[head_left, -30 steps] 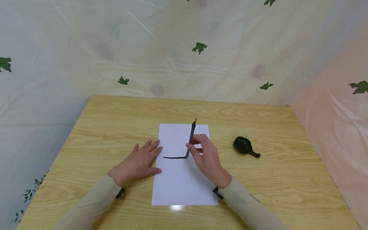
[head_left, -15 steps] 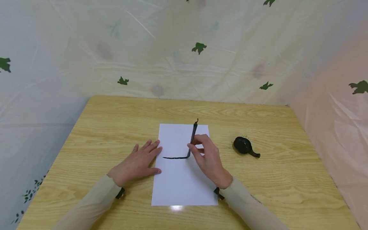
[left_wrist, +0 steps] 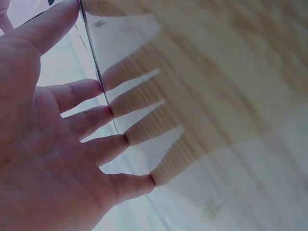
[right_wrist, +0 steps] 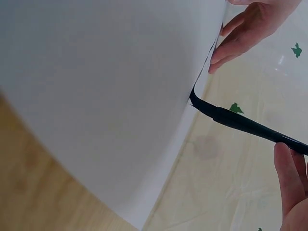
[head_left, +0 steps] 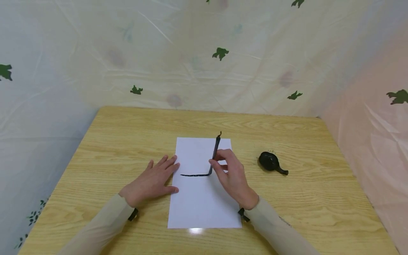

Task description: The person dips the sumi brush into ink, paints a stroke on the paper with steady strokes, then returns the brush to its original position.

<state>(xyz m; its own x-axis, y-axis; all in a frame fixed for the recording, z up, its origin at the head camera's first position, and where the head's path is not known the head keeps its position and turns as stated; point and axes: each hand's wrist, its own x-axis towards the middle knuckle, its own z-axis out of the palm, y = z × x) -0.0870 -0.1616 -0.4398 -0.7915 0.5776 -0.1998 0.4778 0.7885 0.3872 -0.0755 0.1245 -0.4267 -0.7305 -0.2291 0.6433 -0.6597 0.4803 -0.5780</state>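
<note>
A dark writing brush (head_left: 215,148) is pinched between the thumb and fingers of my right hand (head_left: 234,177). It leans slightly right, and in the right wrist view its bent black tip (right_wrist: 195,98) touches the white paper (head_left: 197,205). A thin black ink line (head_left: 193,175) runs across the sheet and ends at that tip. My left hand (head_left: 151,180) lies with fingers spread at the paper's left edge, fingertips and thumb tip over the sheet. In the left wrist view the straight fingers (left_wrist: 103,151) meet the glossy surface, which reflects them.
Right of the paper, a shiny black gourd-shaped object (head_left: 269,161) with a short neck lies on the wood-grain table (head_left: 127,131). Small dark marks show beside it. Behind the table hangs a pale curtain (head_left: 178,46) with green bird-like prints.
My right hand has slid slightly right with the brush, and the ink line has grown a little longer to the right. The left hand stays in place.
</note>
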